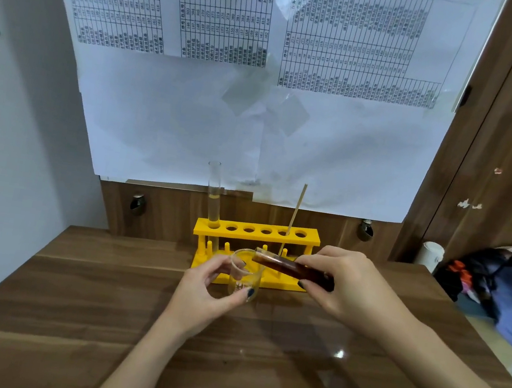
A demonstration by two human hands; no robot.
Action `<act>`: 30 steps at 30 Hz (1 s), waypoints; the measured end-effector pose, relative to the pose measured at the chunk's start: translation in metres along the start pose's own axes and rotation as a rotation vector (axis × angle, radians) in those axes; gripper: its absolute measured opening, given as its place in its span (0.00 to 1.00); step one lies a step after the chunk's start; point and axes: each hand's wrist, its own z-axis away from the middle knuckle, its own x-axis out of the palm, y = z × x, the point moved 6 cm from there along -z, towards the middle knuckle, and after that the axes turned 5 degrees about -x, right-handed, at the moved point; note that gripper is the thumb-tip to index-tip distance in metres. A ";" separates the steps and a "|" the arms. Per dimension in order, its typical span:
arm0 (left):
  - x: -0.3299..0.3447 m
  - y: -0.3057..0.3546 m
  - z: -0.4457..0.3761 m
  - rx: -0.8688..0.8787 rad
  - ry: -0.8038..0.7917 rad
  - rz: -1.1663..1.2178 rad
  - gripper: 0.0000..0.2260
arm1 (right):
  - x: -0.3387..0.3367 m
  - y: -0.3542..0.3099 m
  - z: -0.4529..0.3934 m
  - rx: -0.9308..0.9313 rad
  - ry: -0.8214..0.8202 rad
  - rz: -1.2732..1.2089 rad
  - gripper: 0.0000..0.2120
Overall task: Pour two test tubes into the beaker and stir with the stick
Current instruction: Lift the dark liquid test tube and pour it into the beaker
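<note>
A clear glass beaker [242, 269] stands on the wooden table in front of a yellow test tube rack [257, 231]. My left hand [208, 289] grips the beaker from the left, thumb in front. My right hand [343, 285] holds a test tube of dark brown liquid [284, 265], tipped nearly level with its mouth over the beaker's rim. A second test tube [214, 198] with pale yellowish liquid stands upright in the rack's leftmost hole. A thin wooden stick [295, 211] leans in a hole toward the rack's right end.
The rack stands at the back of the table [101, 303] against a wood panel with papers taped above. Right of the table's edge, on the floor, lie a white cylinder [432, 255] and a pile of clothes and bags [504, 291].
</note>
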 end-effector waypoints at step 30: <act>0.000 -0.002 0.002 0.002 0.017 -0.009 0.15 | -0.006 -0.007 -0.008 0.000 -0.123 0.096 0.14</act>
